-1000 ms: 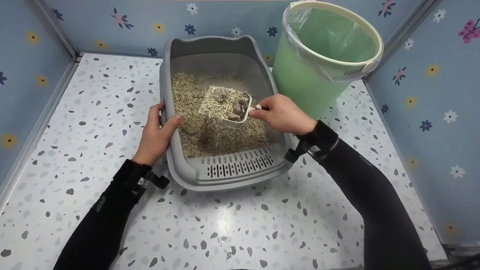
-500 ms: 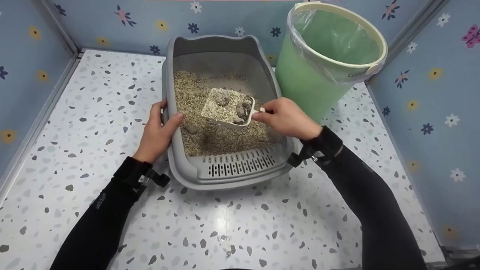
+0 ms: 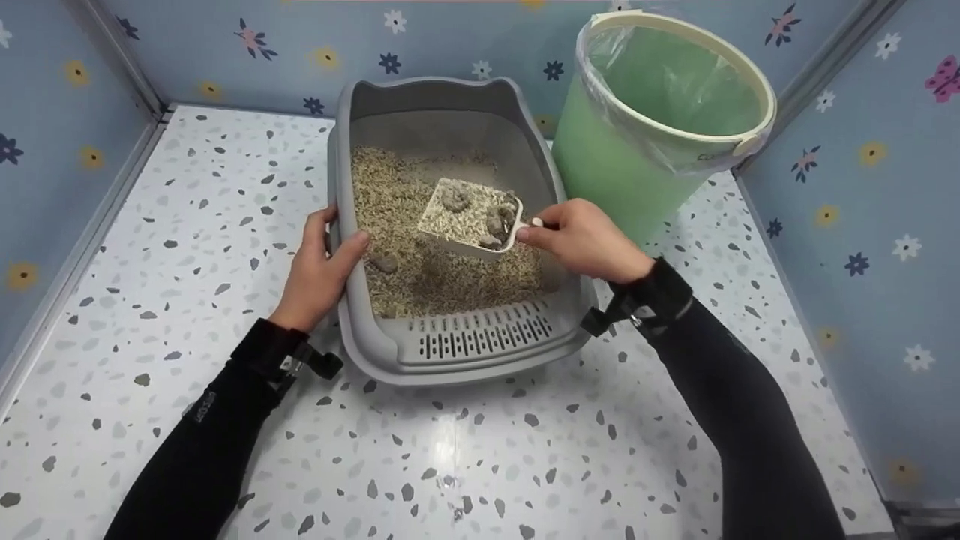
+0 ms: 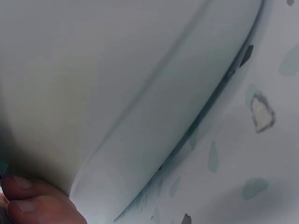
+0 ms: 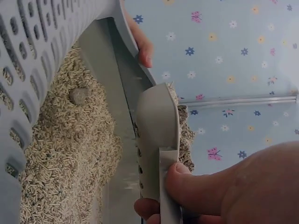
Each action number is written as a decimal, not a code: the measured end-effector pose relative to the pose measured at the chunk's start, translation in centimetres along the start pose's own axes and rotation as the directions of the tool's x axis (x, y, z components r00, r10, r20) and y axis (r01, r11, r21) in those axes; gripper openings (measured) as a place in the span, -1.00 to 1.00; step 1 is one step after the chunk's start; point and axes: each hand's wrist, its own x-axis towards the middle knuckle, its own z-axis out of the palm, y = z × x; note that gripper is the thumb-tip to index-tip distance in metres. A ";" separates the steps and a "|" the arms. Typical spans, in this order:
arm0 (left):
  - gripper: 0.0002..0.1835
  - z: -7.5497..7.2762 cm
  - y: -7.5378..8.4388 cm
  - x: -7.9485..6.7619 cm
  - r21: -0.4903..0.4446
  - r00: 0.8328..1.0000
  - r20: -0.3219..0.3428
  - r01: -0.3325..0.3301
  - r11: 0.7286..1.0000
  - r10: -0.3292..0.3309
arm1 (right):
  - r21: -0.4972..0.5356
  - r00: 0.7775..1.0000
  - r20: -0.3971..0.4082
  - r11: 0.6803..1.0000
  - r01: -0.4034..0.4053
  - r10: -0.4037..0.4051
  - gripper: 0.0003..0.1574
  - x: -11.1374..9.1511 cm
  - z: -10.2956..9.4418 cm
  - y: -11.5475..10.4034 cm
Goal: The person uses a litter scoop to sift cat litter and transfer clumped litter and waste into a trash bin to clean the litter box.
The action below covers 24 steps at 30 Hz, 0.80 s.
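Note:
A grey litter box (image 3: 450,373) stands on the floor with pellet litter (image 3: 390,187) in it. My right hand (image 3: 589,240) pinches the handle of a white litter scoop (image 3: 469,246) above the litter. Pellets and several grey-brown clumps (image 3: 455,198) lie in the scoop. From the right wrist view, the thumb presses on the handle of the scoop (image 5: 159,121). My left hand (image 3: 319,266) grips the box's left rim, thumb on top and fingers outside. Another clump (image 3: 385,262) lies in the litter near that thumb.
Beside the box at the back right stands a green bin (image 3: 615,150) lined with a clear bag. Flowered walls (image 3: 450,37) rise behind and at both sides. The floor (image 3: 450,465) is white with grey specks.
The scoop has moved slightly right, with fewer pellets in it. Pellets were falling beneath it a second ago, and none show falling now. My left hand has kept its grip.

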 end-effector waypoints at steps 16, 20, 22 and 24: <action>-0.07 0.6 0.8 0.6 0.013 1.000 0.023 0.003 1.000 -0.003 | 0.027 1.000 -0.020 1.000 0.016 -0.015 -0.39 -0.5 -0.3 -0.1; -0.08 0.6 0.7 0.6 0.025 1.000 0.027 0.007 1.000 -0.008 | 0.013 0.999 -0.021 1.000 0.024 -0.024 -0.40 -0.2 -0.2 -0.1; -0.07 0.5 0.7 0.4 0.028 0.999 0.034 0.018 0.999 -0.019 | 0.011 1.000 -0.010 1.000 -0.001 0.001 -0.40 -0.4 -0.3 0.0; -0.08 0.4 0.7 0.3 0.022 0.999 0.028 0.017 1.000 -0.017 | 0.006 1.000 -0.015 1.000 -0.013 0.013 -0.40 -0.4 -0.4 -0.1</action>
